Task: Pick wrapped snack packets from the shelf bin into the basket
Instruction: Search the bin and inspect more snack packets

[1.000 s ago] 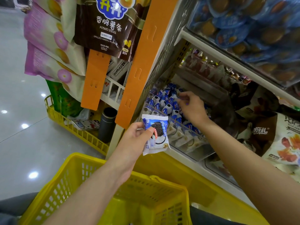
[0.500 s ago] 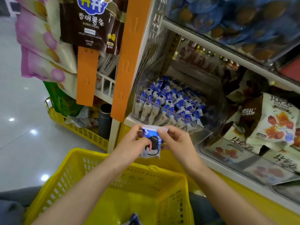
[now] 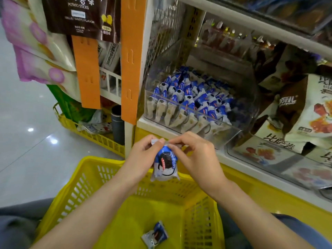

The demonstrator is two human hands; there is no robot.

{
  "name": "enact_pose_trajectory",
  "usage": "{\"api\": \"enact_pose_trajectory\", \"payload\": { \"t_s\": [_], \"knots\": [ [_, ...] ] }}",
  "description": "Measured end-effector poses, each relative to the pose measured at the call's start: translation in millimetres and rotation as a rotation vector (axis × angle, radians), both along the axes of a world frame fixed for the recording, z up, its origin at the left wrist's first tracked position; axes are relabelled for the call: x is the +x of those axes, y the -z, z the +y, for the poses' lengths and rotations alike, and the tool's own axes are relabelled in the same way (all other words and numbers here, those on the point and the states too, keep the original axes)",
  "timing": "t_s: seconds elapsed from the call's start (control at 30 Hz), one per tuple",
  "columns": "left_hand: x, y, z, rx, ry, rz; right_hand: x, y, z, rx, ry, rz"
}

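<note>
Left hand [image 3: 142, 156] and right hand [image 3: 196, 156] pinch the snack packet [image 3: 166, 165] between them, over the basket [image 3: 100, 159].

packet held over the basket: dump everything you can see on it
The held packet is a small pouch of glossy plastic film, blue above and white below, printed with a dark round cookie; its lettering is blurred. It looks sealed, with a crimped white top edge. It hangs roughly upright over the far rim of the yellow basket. The left hand and right hand pinch its top from either side.
</note>
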State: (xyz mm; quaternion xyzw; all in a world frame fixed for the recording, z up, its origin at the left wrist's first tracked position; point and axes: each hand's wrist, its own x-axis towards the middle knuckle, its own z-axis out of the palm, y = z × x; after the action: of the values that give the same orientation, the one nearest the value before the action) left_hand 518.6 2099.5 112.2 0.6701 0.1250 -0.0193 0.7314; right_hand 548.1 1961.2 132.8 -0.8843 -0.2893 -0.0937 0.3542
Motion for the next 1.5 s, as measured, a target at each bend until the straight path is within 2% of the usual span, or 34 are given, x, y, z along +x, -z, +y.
{"api": "enact_pose_trajectory", "payload": {
  "t_s": [0.17,0.27,0.33,0.47,0.53,0.6,0.63,0.7,0.77,1.0,1.33,1.4,1.5],
  "knots": [
    [-1,2,2,-0.028,0.088,0.083,7,-3,-2,0.448,0.219,0.467],
    [-5,4,2,-0.099,0.017,0.060,10,-6,-6,0.621,0.269,0.678],
    [-5,5,5,-0.107,-0.073,0.005,9,-5,-8,0.625,0.237,0.749],
    [-1,9,14,-0.089,-0.191,-0.059,5,-2,-9,0.389,0.144,0.862],
    [0,10,15,-0.060,-0.187,-0.084,3,2,-8,0.206,0.115,0.806],
    [0,10,14,0.028,-0.180,-0.109,2,6,-7,-0.003,0.091,0.630],
    [0,10,14,0.101,-0.166,-0.130,1,7,-7,-0.039,0.066,0.558],
    [-1,9,14,0.252,-0.110,-0.179,1,6,-4,-0.002,0.002,0.491],
    [-1,9,11,0.307,-0.055,-0.203,0,6,-2,0.051,-0.025,0.453],
    [-2,7,6,0.110,-0.026,-0.152,2,6,0,0.175,0.011,0.469],
    [-1,6,7,0.300,0.013,-0.126,0,12,3,0.133,0.028,0.420],
    [-2,10,7,0.259,0.047,-0.069,1,13,2,0.096,0.031,0.419],
    [0,11,7,0.034,0.091,0.036,1,12,2,0.127,0.049,0.384]
  ]
}}
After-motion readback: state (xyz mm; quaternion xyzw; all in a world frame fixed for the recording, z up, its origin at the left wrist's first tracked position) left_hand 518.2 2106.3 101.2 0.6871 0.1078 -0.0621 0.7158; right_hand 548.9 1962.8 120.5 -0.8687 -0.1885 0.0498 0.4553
